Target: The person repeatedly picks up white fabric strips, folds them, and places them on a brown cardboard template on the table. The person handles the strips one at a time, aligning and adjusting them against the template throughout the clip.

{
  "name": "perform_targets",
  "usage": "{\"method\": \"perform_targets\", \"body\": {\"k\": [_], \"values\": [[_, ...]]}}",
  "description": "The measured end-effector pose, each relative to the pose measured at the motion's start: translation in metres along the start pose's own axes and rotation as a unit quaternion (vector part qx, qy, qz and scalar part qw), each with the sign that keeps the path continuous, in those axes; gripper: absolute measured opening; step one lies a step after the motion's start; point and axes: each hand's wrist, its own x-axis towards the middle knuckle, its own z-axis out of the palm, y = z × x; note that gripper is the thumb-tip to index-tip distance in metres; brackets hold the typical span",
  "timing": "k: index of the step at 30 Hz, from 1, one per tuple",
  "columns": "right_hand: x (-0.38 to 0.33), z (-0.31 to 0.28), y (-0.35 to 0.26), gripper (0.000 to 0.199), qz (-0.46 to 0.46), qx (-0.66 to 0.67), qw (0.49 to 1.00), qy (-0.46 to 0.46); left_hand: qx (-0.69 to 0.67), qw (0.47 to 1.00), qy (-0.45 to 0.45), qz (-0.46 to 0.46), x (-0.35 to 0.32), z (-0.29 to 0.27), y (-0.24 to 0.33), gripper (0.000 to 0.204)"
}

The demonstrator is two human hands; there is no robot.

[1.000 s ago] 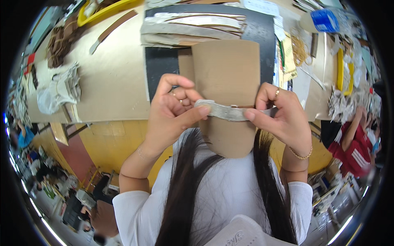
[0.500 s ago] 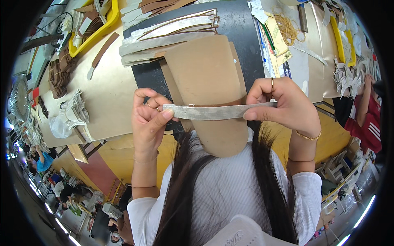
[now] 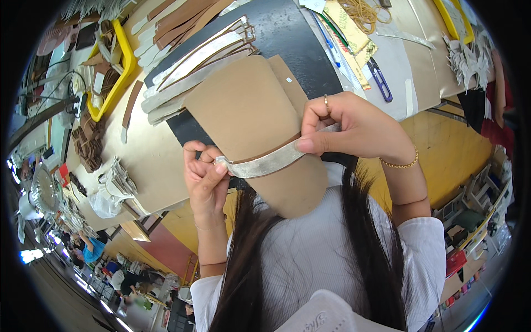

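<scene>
Item 1: grey strip point(image 3: 271, 165), brown edging along upper side; held crosswise over lower part of tan board point(image 3: 243, 105), bowed slightly. Whether strip touches board or sits just above: hard to tell at this angle.

Item 2: hands, 2. Left hand point(image 3: 206, 185): thumb & forefinger pinched on strip's L. end, other fingers loosely curled. Right hand point(image 3: 354, 128): thumb on top nr R. end, fingers curled behind, firm hold.

Step in hand (judged): strip being held out lengthwise betw. both hands. Next move calls for both grips kept & strip kept untwisted.

Surroundings: tan board overhangs edge of tabletop point(image 3: 160, 171), rounded end over shirt point(image 3: 310, 249). Beyond: black mat point(image 3: 293, 33), stacked strips point(image 3: 193, 72); L., yellow tray point(image 3: 131, 58), brown bundle point(image 3: 86, 146); R., pens point(image 3: 330, 45), purple snips point(image 3: 379, 81), rubber bands point(image 3: 360, 16).

In the way: long hair point(image 3: 362, 221) hanging both sides of board's btm. end, could catch; stacked strips crowd board's far L. corner.
</scene>
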Motion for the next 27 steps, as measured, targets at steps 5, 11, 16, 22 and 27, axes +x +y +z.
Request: {"method": "perform_targets", "body": {"k": [5,11,16,22,27], "values": [[-0.001,0.002,0.006,0.034,-0.028,-0.029,0.999,0.019,-0.015,1.000,-0.001,-0.014,0.002,0.002,0.001,0.044],[0.001,0.003,0.026,0.030,0.040,0.050,0.998,0.014,-0.022,1.000,-0.010,-0.016,0.002,0.007,0.002,0.044],[-0.011,0.010,0.048,0.021,0.071,0.319,0.944,0.033,-0.009,1.000,-0.016,-0.017,0.004,0.004,0.000,0.046],[-0.011,0.012,0.056,0.025,0.069,0.351,0.933,0.037,0.003,1.000,-0.009,-0.022,0.003,0.008,0.002,0.047],[-0.008,0.013,0.059,0.025,0.061,0.342,0.937,0.033,0.004,1.000,0.003,-0.022,0.002,0.004,0.002,0.049]]}}
